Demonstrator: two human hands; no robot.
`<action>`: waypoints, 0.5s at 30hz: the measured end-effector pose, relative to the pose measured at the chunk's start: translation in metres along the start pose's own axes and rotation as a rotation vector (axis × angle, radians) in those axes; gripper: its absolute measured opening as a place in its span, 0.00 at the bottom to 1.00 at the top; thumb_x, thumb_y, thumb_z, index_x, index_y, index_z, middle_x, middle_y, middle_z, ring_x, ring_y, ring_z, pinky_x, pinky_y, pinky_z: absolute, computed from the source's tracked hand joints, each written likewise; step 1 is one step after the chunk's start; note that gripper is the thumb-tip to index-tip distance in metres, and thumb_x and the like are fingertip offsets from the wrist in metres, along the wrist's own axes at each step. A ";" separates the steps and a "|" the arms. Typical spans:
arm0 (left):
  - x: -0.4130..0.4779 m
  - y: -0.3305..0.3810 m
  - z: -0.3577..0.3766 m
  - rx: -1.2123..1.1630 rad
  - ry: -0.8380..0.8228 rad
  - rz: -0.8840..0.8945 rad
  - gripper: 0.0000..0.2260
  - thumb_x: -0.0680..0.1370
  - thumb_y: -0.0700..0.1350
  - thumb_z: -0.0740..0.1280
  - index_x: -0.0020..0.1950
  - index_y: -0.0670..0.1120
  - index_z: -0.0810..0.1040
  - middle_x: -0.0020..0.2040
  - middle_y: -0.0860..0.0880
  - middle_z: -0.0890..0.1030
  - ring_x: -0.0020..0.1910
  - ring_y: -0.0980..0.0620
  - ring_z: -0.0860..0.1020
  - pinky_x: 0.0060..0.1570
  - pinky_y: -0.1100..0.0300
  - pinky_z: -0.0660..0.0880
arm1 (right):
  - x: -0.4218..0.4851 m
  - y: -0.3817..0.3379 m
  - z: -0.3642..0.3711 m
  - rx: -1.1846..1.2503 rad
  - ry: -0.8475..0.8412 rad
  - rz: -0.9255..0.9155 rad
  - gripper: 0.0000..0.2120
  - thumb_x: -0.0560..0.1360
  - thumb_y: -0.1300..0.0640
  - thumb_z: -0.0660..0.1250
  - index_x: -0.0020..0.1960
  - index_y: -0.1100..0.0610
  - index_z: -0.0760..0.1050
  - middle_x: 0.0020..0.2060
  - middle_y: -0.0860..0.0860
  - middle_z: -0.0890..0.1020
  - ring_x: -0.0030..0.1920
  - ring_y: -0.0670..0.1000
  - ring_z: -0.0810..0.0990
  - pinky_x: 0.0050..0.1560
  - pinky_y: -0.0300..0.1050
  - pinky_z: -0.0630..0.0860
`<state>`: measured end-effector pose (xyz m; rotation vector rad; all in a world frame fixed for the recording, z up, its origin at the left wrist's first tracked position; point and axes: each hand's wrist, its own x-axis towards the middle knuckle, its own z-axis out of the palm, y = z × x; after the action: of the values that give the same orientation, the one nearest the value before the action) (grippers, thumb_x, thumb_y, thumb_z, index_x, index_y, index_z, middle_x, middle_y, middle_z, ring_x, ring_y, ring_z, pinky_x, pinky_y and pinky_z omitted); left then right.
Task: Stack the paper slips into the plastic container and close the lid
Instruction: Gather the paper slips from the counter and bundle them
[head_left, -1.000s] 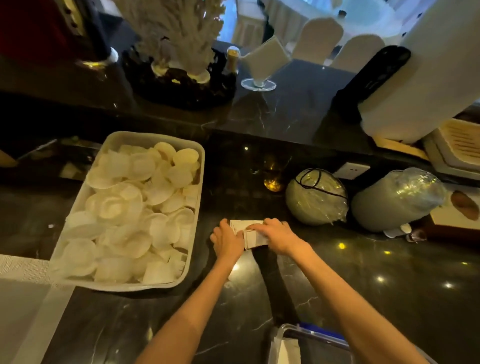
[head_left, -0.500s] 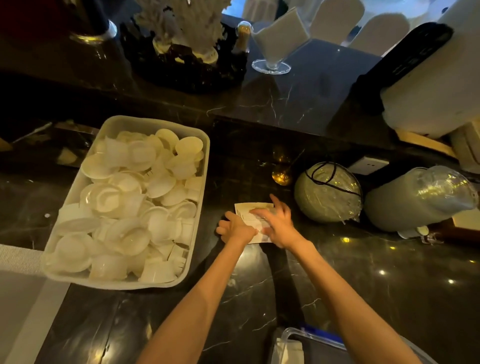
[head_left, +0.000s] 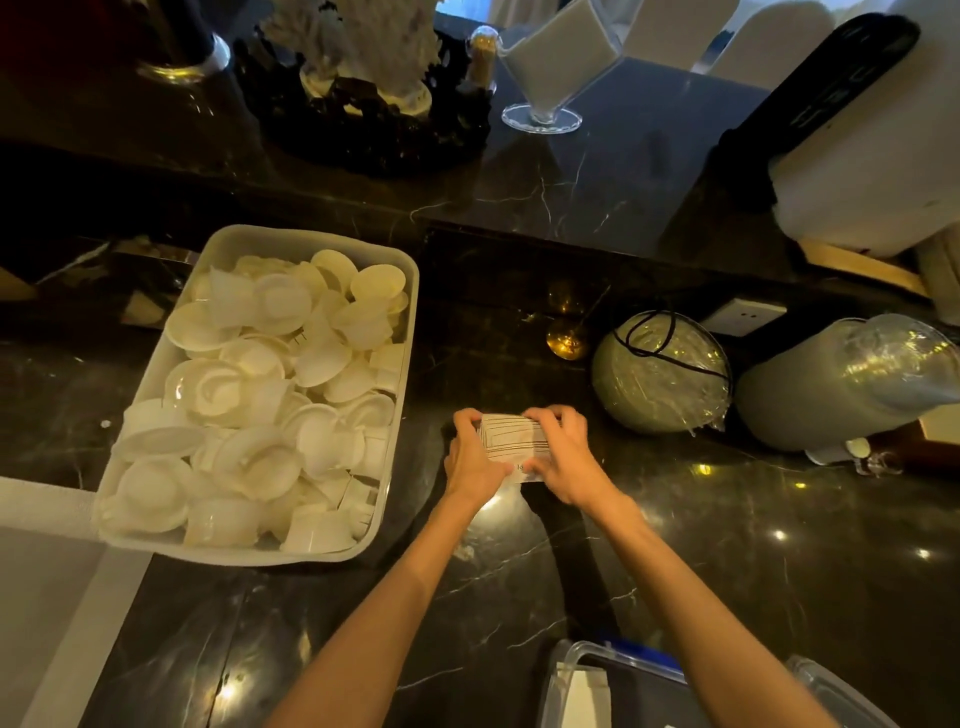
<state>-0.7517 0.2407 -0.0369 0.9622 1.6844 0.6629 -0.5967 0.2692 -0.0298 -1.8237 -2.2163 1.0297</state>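
A bundle of white paper slips (head_left: 511, 439) with dark printed lines is gripped between both hands just above the dark marble counter (head_left: 727, 561). My left hand (head_left: 470, 457) holds its left side and my right hand (head_left: 563, 457) curls over its right side and top. The clear plastic container (head_left: 571, 670) with a blue edge sits at the bottom edge of the view, near my right forearm; a white slip (head_left: 582, 693) lies inside it. Another clear plastic piece (head_left: 841, 693), perhaps the lid, lies to its right.
A large white tub (head_left: 400, 332) full of small white plastic cups and lids stands left of my hands. Two plastic-wrapped rolls (head_left: 662, 374) (head_left: 841, 384) lie at the right. A raised ledge behind carries a napkin holder (head_left: 550, 67), a coral ornament (head_left: 363, 41) and a white appliance (head_left: 872, 176).
The slips lay flat on the counter under my hands before; now both hands have gathered them into a bundle and lifted its edge. The camera view has shifted slightly.
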 end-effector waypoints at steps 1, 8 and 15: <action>-0.003 -0.002 -0.001 0.003 -0.016 0.049 0.35 0.68 0.36 0.76 0.67 0.52 0.60 0.64 0.45 0.73 0.64 0.46 0.73 0.60 0.46 0.78 | -0.007 0.001 0.004 0.013 0.053 -0.027 0.31 0.71 0.63 0.74 0.71 0.53 0.66 0.68 0.55 0.64 0.72 0.55 0.58 0.74 0.49 0.61; -0.027 -0.018 0.011 0.004 -0.086 0.298 0.24 0.72 0.28 0.68 0.65 0.45 0.68 0.60 0.47 0.72 0.62 0.47 0.74 0.61 0.48 0.77 | -0.041 0.008 0.024 0.022 0.152 -0.026 0.33 0.75 0.64 0.69 0.75 0.46 0.63 0.80 0.52 0.52 0.80 0.55 0.43 0.75 0.54 0.49; -0.040 -0.036 0.019 0.015 0.113 0.212 0.31 0.72 0.37 0.74 0.71 0.49 0.66 0.68 0.46 0.70 0.69 0.48 0.67 0.69 0.54 0.65 | -0.051 0.000 0.046 -0.107 0.297 -0.097 0.36 0.75 0.67 0.66 0.76 0.42 0.61 0.79 0.54 0.58 0.80 0.59 0.45 0.64 0.53 0.74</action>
<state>-0.7380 0.1873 -0.0511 1.1428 1.7015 0.8592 -0.6033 0.2033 -0.0477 -1.7556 -2.1880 0.5886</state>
